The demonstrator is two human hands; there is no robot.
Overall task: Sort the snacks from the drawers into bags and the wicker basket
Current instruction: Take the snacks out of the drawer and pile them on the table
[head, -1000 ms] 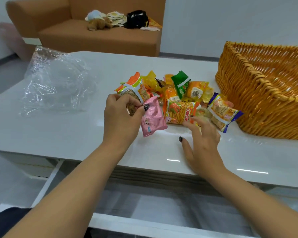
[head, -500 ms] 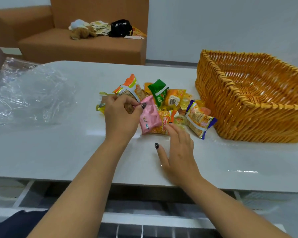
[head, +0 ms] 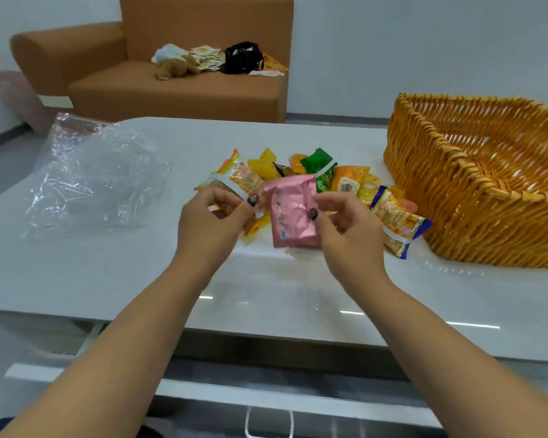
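Pile of snack packets [head: 345,184] on the white worktop [head: 266,279], just left of the wicker basket [head: 475,191]. The right hand [head: 351,232] pinches a pink packet [head: 293,213], raised in front of the pile. The left hand [head: 209,219], fingers curled, holds an orange-and-white packet [head: 225,178] at the pile's left edge. A crumpled clear plastic bag [head: 92,175] lies well left of the pile.

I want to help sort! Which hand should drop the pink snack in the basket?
Probably the right hand: it pinches the pink snack and is nearer the wicker basket. The left hand holds another packet.
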